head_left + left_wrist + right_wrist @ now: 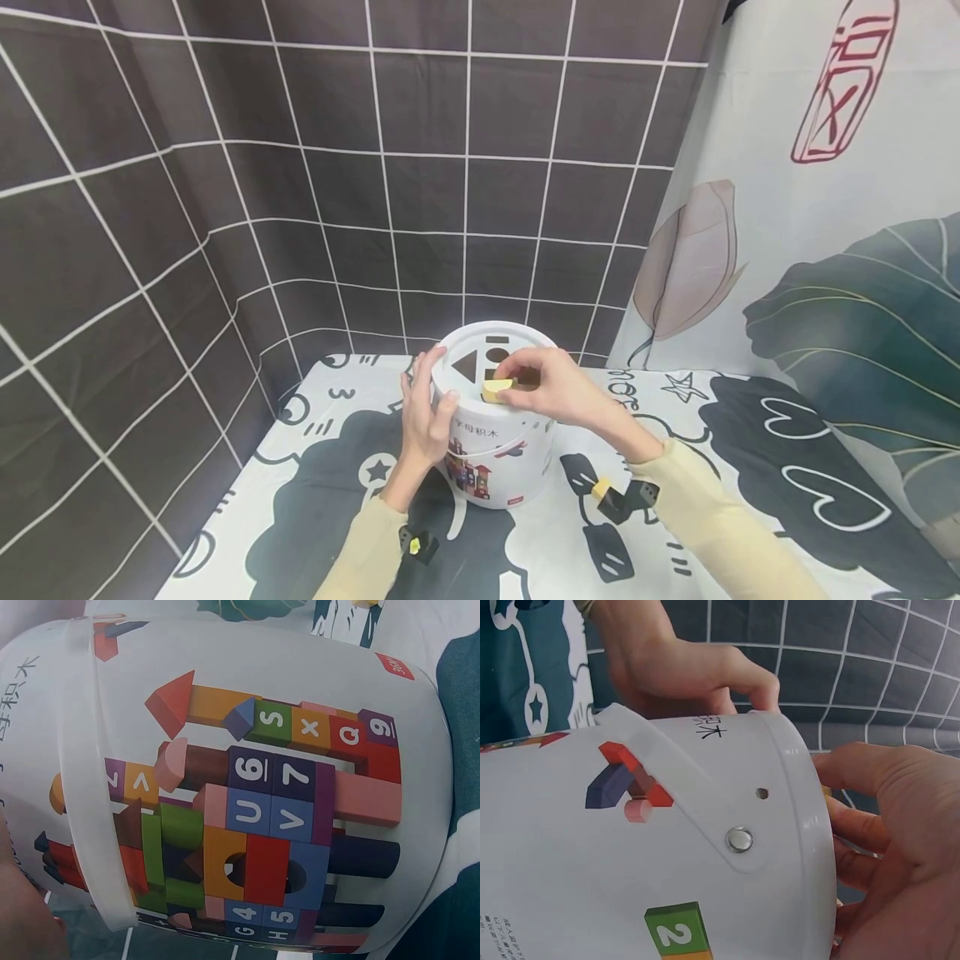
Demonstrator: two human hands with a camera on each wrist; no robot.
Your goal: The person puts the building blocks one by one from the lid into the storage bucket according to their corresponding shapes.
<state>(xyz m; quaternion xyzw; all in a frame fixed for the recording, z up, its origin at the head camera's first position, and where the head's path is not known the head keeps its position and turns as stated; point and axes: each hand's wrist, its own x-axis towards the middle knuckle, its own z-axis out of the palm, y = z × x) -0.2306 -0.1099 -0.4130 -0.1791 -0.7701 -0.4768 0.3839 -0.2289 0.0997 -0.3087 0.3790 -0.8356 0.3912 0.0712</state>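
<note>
A white bucket (pixel 495 475) printed with pictures of colourful blocks stands upright, its lid (pixel 459 398) having a triangular hole and several other shaped holes. Between thumb and fingers, my right hand (pixel 553 385) pinches a small yellow block (pixel 497 389) at the near part of the lid. My left hand (pixel 424 410) rests against the left side of the bucket's rim, fingers extended along the lid's edge. In the right wrist view, fingers of the left hand (pixel 682 671) touch the rim, while the yellow block is mostly hidden behind the lid's edge.
A white carry handle (pixel 97 780) hangs down across the front of the bucket. Underneath lies a white cloth (pixel 577 550) with dark cartoon prints. A dark gridded curtain (pixel 420 200) rises behind, and a leaf-patterned curtain (pixel 772 217) hangs at the right.
</note>
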